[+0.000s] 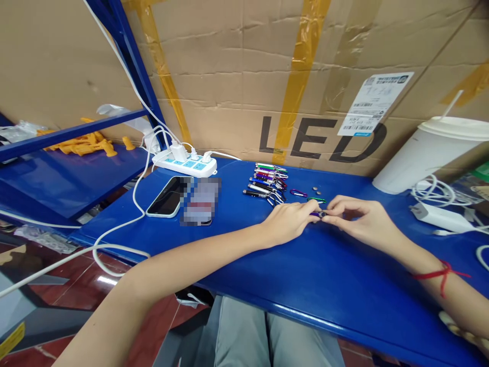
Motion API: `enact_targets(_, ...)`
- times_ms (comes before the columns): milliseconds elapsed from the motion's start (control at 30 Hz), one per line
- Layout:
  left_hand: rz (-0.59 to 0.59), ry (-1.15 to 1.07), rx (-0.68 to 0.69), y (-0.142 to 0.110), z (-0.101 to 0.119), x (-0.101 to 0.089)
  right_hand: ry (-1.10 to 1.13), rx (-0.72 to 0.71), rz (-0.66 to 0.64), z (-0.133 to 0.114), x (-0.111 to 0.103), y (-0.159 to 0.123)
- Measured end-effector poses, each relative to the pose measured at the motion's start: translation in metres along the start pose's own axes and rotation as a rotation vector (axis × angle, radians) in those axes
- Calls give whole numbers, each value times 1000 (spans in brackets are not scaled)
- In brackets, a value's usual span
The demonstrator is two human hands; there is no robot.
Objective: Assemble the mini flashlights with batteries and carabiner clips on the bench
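My left hand [287, 222] and my right hand [356, 217] meet over the blue table [267, 265], both pinching a small purple keychain flashlight [318, 214] between the fingertips. Just beyond it lies a row of several small coloured keychain flashlights [267, 182]. A purple carabiner clip [298, 193], a green carabiner clip [317, 200] and a few small button cells [315, 189] lie loose close to my fingers. A red string is tied round my right wrist.
A white power strip [185, 164] with plugs and white cables sits at the back left, a phone [168, 197] and a blurred item beside it. A large white cup [430, 153] with a straw and a white charger [435, 214] stand right. Cardboard boxes [267, 76] wall the back.
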State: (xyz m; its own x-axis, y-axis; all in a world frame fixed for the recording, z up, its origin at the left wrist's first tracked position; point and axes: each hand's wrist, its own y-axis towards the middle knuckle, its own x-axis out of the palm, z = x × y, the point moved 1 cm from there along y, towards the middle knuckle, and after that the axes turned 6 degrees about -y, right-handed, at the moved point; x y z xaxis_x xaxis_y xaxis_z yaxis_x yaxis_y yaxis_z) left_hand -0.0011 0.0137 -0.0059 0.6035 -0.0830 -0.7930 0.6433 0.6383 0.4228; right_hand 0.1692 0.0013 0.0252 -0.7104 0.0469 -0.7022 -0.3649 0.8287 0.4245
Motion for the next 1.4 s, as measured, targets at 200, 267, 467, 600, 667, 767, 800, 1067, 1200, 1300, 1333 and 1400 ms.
enact_targets(200,-12,-68,-29,0,0,-1,78,101,-48,5,-3,-1)
enact_targets(267,-7,-93,-10,0,1,-2,118,132,-66,7,-4,-1)
enact_targets(467,-30,-164,69,0,6,-7,226,249,-188,15,-8,1)
enact_targets(600,-78,-156,156,-1,8,-9,317,384,-255,21,-7,2)
enact_targets(667,-97,-149,204,-2,8,-9,346,389,-236,24,-5,2)
enact_targets(767,-106,-119,224,-2,7,-9,352,370,-190,29,-2,1)
enact_targets(800,-107,-106,223,-2,7,-8,349,365,-181,30,-1,1)
enact_targets(1067,-37,-159,39,1,5,-5,257,277,-27,15,6,0)
enact_targets(1200,2,-242,-37,2,5,-6,231,202,87,6,8,-1)
enact_targets(1300,-4,-287,-82,3,5,-8,163,89,110,4,2,-2)
enact_targets(1333,-18,-295,-104,3,5,-8,126,59,101,3,-1,-2)
enact_targets(1400,-54,-298,-141,3,5,-10,55,26,90,3,-6,-1)
